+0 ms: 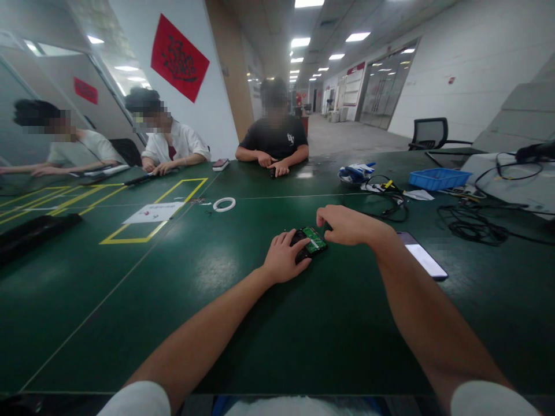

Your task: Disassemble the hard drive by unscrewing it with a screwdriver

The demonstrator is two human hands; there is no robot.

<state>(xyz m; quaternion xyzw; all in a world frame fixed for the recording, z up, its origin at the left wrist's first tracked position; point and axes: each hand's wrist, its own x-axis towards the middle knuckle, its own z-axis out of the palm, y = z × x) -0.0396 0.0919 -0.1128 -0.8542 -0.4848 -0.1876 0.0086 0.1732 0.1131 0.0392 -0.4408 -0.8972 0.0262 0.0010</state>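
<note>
Apparently working on a hard-drive-like unit [314,243] lying left of the smartphone [427,261] on the green table [243,335]; showing its green circuit board [310,233] exposed and in place, not revealing finished or remaining steps. Holding the unit's side away from the smartphone with the left hand [282,258], parting fingers and thumb moderately. Bending the right wrist, curling the right hand [347,224] loosely near the smartphone-facing side; not showing whether gripping anything.

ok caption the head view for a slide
At a green table, left hand rests on a circuit board, right hand curled close by.
</note>
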